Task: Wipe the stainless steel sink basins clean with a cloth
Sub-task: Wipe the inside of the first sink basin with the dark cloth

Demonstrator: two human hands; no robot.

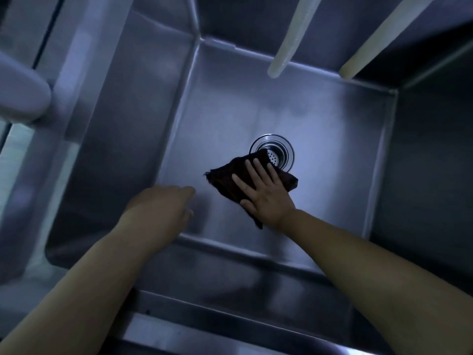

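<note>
I look straight down into a deep stainless steel sink basin. A dark folded cloth lies flat on its floor, one corner overlapping the round drain strainer. My right hand presses on the cloth with straight, spread fingers. My left hand hovers low at the basin's near left, blurred, fingers loosely bent and holding nothing.
Two pale hoses or spouts hang over the back of the basin. The sink's front rim runs along the bottom. A blurred rounded grey object sits at the far left above the left wall.
</note>
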